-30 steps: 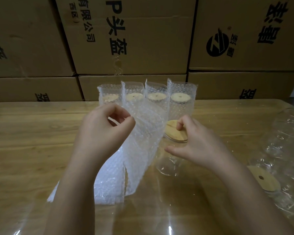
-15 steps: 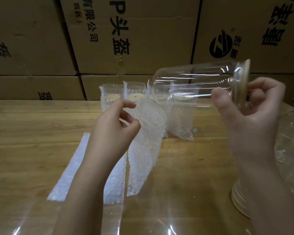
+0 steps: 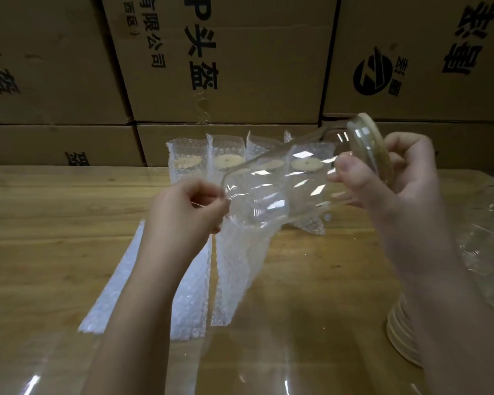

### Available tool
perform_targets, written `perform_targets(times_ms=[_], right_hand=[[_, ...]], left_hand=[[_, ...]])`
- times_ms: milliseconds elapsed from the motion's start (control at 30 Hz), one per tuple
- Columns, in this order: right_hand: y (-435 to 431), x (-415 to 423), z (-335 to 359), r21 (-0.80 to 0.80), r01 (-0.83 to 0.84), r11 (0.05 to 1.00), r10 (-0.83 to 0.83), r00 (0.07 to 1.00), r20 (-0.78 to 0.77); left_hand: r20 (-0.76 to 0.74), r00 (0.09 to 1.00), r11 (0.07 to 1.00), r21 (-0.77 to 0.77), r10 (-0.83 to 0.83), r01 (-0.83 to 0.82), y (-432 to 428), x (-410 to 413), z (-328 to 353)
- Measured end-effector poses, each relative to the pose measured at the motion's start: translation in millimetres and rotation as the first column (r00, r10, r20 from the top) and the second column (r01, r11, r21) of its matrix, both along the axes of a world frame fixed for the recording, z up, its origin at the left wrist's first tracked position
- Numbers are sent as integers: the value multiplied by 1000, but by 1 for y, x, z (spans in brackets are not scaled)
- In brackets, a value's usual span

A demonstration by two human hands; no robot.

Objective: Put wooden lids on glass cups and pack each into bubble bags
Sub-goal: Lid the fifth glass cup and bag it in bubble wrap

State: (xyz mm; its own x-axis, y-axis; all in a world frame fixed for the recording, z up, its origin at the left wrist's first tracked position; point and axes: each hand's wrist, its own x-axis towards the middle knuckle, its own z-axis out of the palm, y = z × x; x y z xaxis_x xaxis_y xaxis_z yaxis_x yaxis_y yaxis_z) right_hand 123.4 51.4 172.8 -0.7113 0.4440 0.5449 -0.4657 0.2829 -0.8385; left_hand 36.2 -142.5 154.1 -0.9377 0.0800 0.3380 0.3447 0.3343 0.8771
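My right grip [image 3: 397, 189] clamping lidded end of glass cup [image 3: 285, 192], wooden lid [image 3: 377, 138] on that end. Cup's long axis lying almost level, base pointing away toward left grip [image 3: 183, 212]. Left grip pinching mouth of bubble bag [image 3: 237, 269], just beside base. I am judging base enters next.

Clear, smooth glass in the glass cup [image 3: 283, 192], glossy with white glints. Pale, matt wood on the wooden lid [image 3: 380, 143] at its mouth. Thin see-through plastic in the bubble bag [image 3: 234, 269], pebbled with small air cells, faintly shiny. Same bubbled plastic round the packed cups [image 3: 228, 163] behind, pale wood discs inside. Brown grained wood on the counter [image 3: 54, 238], satin, with a glossy clear film [image 3: 240, 372] near the front edge. Matt brown cardboard on the boxes [image 3: 254, 52], printed black.
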Motion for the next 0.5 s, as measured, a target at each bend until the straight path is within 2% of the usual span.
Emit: perform_targets(times_ms=[167, 300, 500], right_hand=[[-1, 2, 2, 98, 37, 994, -36, 999, -20], [-2, 5, 3, 206, 76, 976, -77, 997, -3], [-17, 2, -6, 329, 54, 943, -103, 985, 135]], left_hand=[[14, 999, 999, -20, 48, -47, -1, 0, 1], [-34, 998, 996, -64, 61, -63, 1, 4, 3], [-55, 998, 1000, 8, -12, 12, 15, 9, 1]])
